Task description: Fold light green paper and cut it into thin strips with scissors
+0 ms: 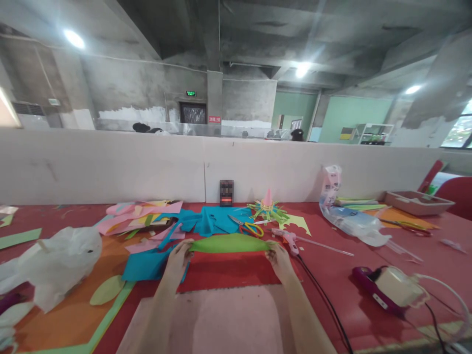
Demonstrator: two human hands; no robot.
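A long green leaf-shaped paper piece is stretched between my two hands above the red table. My left hand pinches its left tip, and my right hand pinches the right tip. Just behind it lie scissors with yellow and red handles, on blue paper. A pink glue gun rests close to my right hand. Beyond the scissors stands a small craft piece with a pink cone and green and yellow strips. Below the green piece is a red sheet.
Paper scraps pile up at the left, near a white plastic bag. On the right are a clear plastic bag, a tray and a purple power strip. The glue gun's black cord runs toward me. A white partition stands behind.
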